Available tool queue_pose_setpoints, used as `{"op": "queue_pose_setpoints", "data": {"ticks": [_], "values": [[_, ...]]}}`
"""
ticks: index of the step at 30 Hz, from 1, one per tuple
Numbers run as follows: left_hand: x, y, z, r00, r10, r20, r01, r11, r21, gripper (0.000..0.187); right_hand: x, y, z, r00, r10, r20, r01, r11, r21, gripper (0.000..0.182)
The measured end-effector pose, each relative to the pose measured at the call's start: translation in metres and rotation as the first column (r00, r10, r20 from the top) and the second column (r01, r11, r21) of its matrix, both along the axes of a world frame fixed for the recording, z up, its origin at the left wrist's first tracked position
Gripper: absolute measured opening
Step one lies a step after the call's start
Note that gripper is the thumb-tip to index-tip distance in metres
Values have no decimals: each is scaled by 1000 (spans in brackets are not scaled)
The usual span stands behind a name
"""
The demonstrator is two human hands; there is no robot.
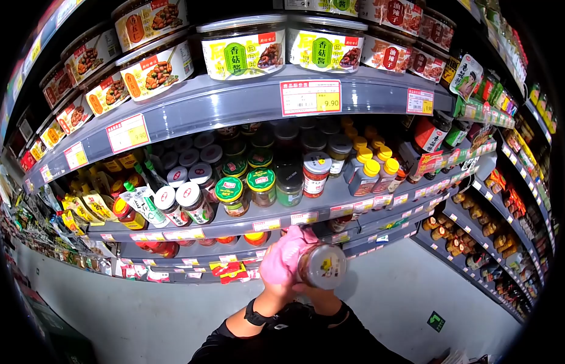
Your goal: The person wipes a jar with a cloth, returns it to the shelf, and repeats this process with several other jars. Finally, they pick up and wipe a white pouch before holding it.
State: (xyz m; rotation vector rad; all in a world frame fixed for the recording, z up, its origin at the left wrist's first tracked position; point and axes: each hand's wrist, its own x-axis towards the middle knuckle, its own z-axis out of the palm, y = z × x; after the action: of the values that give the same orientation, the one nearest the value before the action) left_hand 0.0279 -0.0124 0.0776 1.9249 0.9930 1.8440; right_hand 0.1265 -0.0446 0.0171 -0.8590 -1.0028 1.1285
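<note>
In front of my body I hold a glass jar (322, 267) with a pale lid, tilted so the lid faces up toward me. A pink cloth (289, 255) lies bunched against the jar's left side. My left hand (274, 286) is closed on this cloth, its fingers largely covered by it. Below the jar, my right hand (319, 295) grips its lower part; most of its fingers are hidden behind the glass.
A curved shelf carries green-lidded jars (260, 179), white-lidded jars (189, 195) and yellow-capped bottles (367, 173). Above it, large sauce tubs (243, 47) stand behind price tags (311, 97). More stocked shelves (483, 224) rise at right. Grey floor (155, 303) lies below, with a green floor sign (436, 321).
</note>
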Motion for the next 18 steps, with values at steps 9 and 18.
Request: {"op": "queue_pose_setpoints", "data": {"ticks": [9,18], "values": [[-11,0,-20,201,-29,979,933,310,-182,57,2,17,46,966,-87,244,-27,903,428,63],[-2,-5,-43,478,31,878,798,403,-449,36,14,29,30,987,27,157,-48,990,130,58]]}}
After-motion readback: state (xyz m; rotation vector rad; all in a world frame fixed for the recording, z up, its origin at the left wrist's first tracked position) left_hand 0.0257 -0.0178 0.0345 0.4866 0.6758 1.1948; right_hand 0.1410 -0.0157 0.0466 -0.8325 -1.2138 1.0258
